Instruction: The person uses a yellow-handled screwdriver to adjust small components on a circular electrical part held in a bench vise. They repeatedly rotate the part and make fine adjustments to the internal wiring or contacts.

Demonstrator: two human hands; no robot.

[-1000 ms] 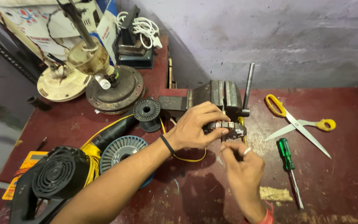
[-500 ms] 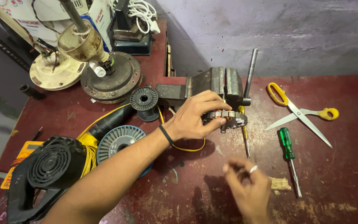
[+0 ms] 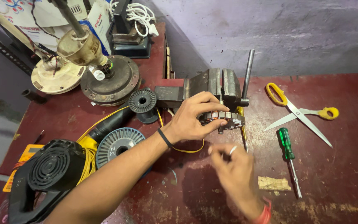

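Left hand (image 3: 193, 120): fingers curled over the small grey metal motor core with copper windings (image 3: 224, 119), pinching it from above and the near side; black band at the wrist.
Motor core: mid-worktop, just in front of the dark steel bench vise (image 3: 212, 85), held just above or on the dark red worktop (image 3: 336, 166); cannot tell which.
Right hand (image 3: 233, 170): blurred, near the front edge, apart from the core; fingers loosely bunched, silver ring showing; whether it pinches anything cannot be told.
Right of the core: yellow-handled scissors (image 3: 299, 112) lying spread, toward the right edge; green-handled screwdriver (image 3: 289, 155) just below them, tip toward the front edge.
Left of the core: small black wire spool (image 3: 142, 101); grey ribbed disc spool (image 3: 119, 143); black plastic fan housing (image 3: 48, 174) at the front-left corner, yellow wire beside it.
Back-left corner: round rusty motor base (image 3: 112, 83) with a brass-coloured shaft housing leaning over it.
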